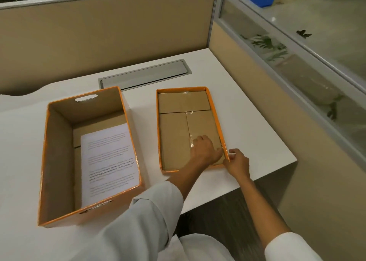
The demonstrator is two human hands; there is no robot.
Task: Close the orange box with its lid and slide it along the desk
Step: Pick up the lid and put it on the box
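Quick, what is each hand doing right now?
Left hand: open, resting flat inside the upturned lid, holding nothing.
Right hand: fingers curled at the lid's near right corner; a firm grip cannot be told.

Left hand (205, 149): arm reaches far-right across the body, palm down, fingers (199, 139) spread and laid flat. Right hand (236, 162): just right of the left, fingers curled, thumb and fingertips pinching at a near-right corner edge. Both forearms bare, pale sleeves pushed up toward the elbows.
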